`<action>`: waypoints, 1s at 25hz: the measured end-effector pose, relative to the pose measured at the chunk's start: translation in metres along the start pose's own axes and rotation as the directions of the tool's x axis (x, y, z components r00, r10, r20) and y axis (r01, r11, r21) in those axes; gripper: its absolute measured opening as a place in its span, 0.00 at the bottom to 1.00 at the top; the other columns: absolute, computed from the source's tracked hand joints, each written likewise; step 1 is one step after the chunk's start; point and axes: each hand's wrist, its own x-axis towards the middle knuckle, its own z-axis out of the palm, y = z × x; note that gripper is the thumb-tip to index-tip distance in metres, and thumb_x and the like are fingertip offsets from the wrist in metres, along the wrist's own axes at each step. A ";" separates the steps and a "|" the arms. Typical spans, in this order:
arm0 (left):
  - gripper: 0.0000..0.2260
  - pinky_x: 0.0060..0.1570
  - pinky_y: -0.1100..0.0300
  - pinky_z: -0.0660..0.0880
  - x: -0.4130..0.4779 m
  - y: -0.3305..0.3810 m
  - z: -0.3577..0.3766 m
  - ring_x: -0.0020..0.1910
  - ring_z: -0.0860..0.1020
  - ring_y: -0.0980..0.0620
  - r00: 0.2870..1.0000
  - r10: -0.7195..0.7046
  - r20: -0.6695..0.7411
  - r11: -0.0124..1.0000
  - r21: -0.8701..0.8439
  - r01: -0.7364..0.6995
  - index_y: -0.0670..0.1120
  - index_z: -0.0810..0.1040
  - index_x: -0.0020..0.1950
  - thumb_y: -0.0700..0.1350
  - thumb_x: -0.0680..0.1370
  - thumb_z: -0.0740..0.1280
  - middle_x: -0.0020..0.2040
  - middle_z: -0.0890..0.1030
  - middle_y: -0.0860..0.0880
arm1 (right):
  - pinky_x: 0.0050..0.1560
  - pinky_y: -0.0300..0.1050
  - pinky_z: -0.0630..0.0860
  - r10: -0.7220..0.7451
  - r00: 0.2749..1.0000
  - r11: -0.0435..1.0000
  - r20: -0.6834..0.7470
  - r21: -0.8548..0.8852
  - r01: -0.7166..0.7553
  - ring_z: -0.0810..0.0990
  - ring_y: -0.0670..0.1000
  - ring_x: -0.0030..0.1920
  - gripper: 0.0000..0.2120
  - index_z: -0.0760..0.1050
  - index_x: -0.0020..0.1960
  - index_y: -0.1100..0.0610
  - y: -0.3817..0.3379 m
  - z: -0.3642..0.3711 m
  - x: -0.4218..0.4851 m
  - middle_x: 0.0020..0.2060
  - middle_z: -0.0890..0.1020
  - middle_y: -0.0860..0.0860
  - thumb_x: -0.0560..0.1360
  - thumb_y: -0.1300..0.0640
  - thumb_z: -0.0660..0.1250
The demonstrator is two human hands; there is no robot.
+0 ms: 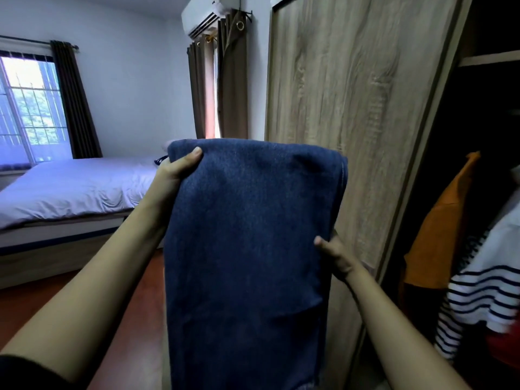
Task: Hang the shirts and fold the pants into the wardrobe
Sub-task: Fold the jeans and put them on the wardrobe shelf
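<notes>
While the wardrobe (351, 108) fills the right side, its wood-grain door standing across the middle and a dark open bay beyond it, the bed (64, 190) lies well apart on the left under a window. The folded blue denim pants (247, 235) are held up in the air between the two, in front of the door and not yet inside the bay. In the bay hang an orange garment (439, 229) and a striped shirt (484, 291), which suggests the hanging is at least partly done and the pants are the step in hand. The left hand (174, 170) pinches the upper left corner of the pants, thumb flat on the front. The right hand (334, 257) pinches the right edge lower down, thumb likewise on the front. The main risk, as I judge it, is that the fold falls open: the cloth hangs loose below both grips, and its weight could pull the layers apart on the swing toward the bay. The hanging end could also catch the door's edge or brush the striped shirt and drag it askew. Much is hidden. The fingers of both hands are behind the denim, so I cannot tell whether they are spread or pressed together. The lower end of the pants runs out of frame, so how many times they are folded is unclear. The bay is too dark to show where folded things would go, beyond one pale shelf (489, 59) high up.
</notes>
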 end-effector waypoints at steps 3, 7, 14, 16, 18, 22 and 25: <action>0.19 0.47 0.56 0.77 0.004 -0.007 -0.001 0.46 0.81 0.47 0.997 -0.069 0.016 0.992 -0.106 0.071 0.41 0.75 0.61 0.50 0.75 0.67 0.49 0.81 0.43 | 0.54 0.43 0.78 0.002 1.000 0.998 -0.023 0.065 -0.001 0.81 0.49 0.56 0.35 0.74 0.57 0.50 -0.002 0.003 0.009 0.53 0.82 0.47 0.52 0.49 0.82; 0.19 0.49 0.56 0.75 0.020 -0.007 -0.008 0.48 0.81 0.51 0.990 -0.138 -0.037 0.990 0.025 0.139 0.46 0.77 0.57 0.59 0.77 0.62 0.51 0.83 0.47 | 0.52 0.51 0.78 -0.064 0.978 0.960 -0.196 0.255 0.114 0.82 0.56 0.52 0.13 0.78 0.54 0.61 -0.028 0.020 0.019 0.50 0.84 0.56 0.69 0.67 0.70; 0.36 0.33 0.62 0.74 -0.004 -0.073 -0.039 0.41 0.79 0.53 0.907 -0.334 0.257 0.942 0.134 0.309 0.50 0.76 0.53 0.63 0.50 0.80 0.45 0.80 0.51 | 0.55 0.59 0.77 -0.044 0.918 0.911 -0.395 0.362 0.199 0.82 0.60 0.53 0.11 0.79 0.54 0.63 -0.035 0.023 0.024 0.51 0.83 0.60 0.72 0.67 0.68; 0.40 0.41 0.58 0.79 -0.010 -0.094 -0.035 0.48 0.82 0.48 0.927 -0.293 0.235 0.952 0.161 0.260 0.41 0.78 0.55 0.53 0.47 0.84 0.50 0.83 0.45 | 0.57 0.63 0.75 -0.037 0.911 0.917 -0.410 0.348 0.193 0.81 0.60 0.54 0.11 0.79 0.54 0.62 -0.032 0.020 0.026 0.52 0.83 0.59 0.72 0.66 0.68; 0.38 0.46 0.58 0.79 -0.011 -0.102 -0.030 0.54 0.80 0.44 0.939 -0.295 0.180 0.952 0.145 0.271 0.40 0.80 0.54 0.52 0.47 0.84 0.53 0.83 0.43 | 0.58 0.65 0.74 -0.040 0.909 0.924 -0.415 0.330 0.192 0.81 0.61 0.55 0.11 0.79 0.55 0.61 -0.029 0.015 0.027 0.53 0.82 0.60 0.72 0.65 0.68; 0.41 0.48 0.51 0.79 -0.015 -0.104 -0.022 0.55 0.81 0.51 0.919 -0.309 0.247 0.951 0.098 0.293 0.56 0.71 0.64 0.62 0.55 0.79 0.57 0.82 0.53 | 0.59 0.64 0.74 -0.090 0.909 0.924 -0.408 0.307 0.229 0.80 0.59 0.56 0.11 0.80 0.54 0.56 -0.030 0.006 0.024 0.54 0.82 0.58 0.73 0.65 0.67; 0.40 0.52 0.60 0.77 -0.019 -0.110 -0.013 0.61 0.77 0.57 0.924 -0.191 0.330 0.968 0.220 0.121 0.55 0.65 0.69 0.47 0.62 0.80 0.63 0.77 0.57 | 0.60 0.61 0.74 -0.170 0.880 0.916 -0.444 0.257 0.307 0.80 0.58 0.57 0.12 0.79 0.56 0.57 -0.033 -0.002 0.021 0.56 0.82 0.57 0.73 0.65 0.67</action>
